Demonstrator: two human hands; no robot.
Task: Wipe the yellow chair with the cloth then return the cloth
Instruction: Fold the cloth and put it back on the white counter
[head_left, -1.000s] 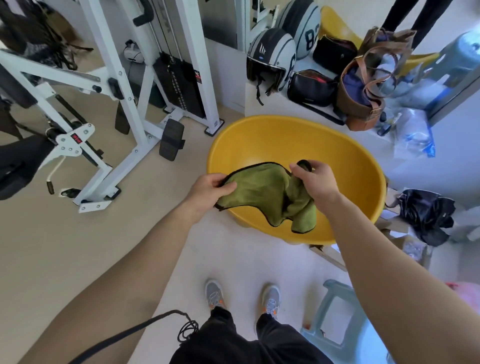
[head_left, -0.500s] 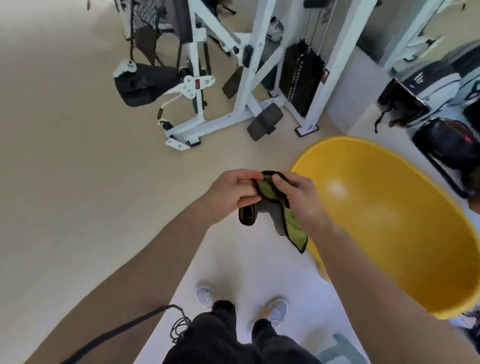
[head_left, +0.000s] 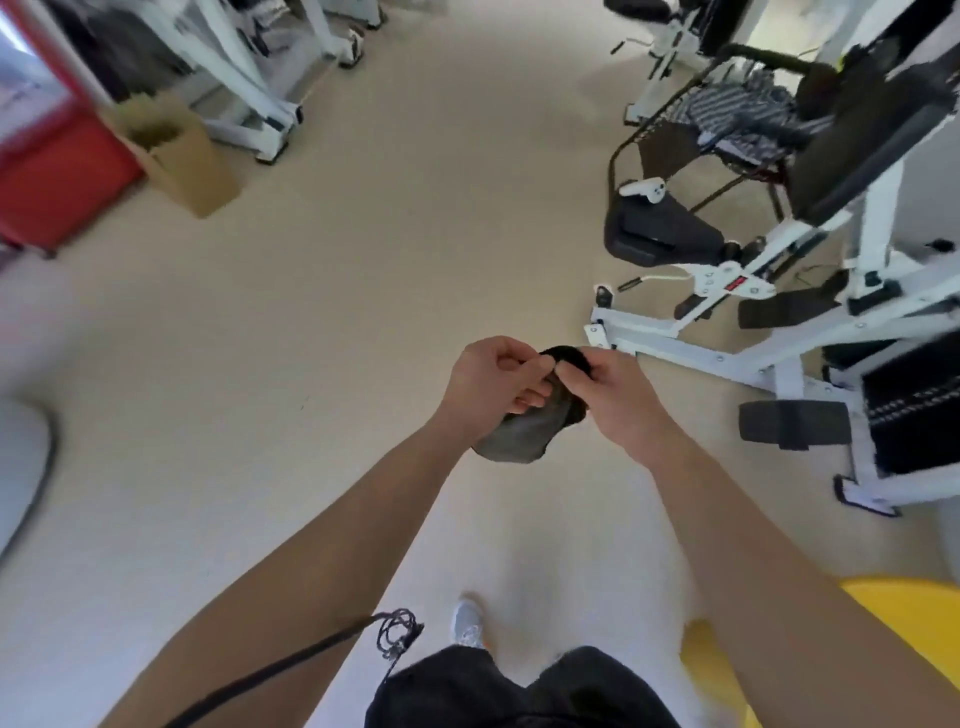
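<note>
The cloth (head_left: 524, 439) is bunched up and looks dark grey-green here, held in front of me above the beige floor. My left hand (head_left: 491, 382) pinches its top edge and my right hand (head_left: 618, 395) grips it right beside, thumbs almost touching. Most of the cloth hangs below my left hand. Only a slice of the yellow chair (head_left: 914, 623) shows, at the lower right corner behind my right forearm, well away from the cloth.
A white weight machine (head_left: 779, 332) with black pads stands close on the right. A cardboard box (head_left: 176, 156) and a red cabinet (head_left: 47, 171) sit at the far left, with more white gym frames (head_left: 249, 78) behind. Open beige floor lies ahead.
My view has swung left, away from the chair, which slid from centre to the lower right corner. Both hands came together and gathered the spread green cloth into a bundle.
</note>
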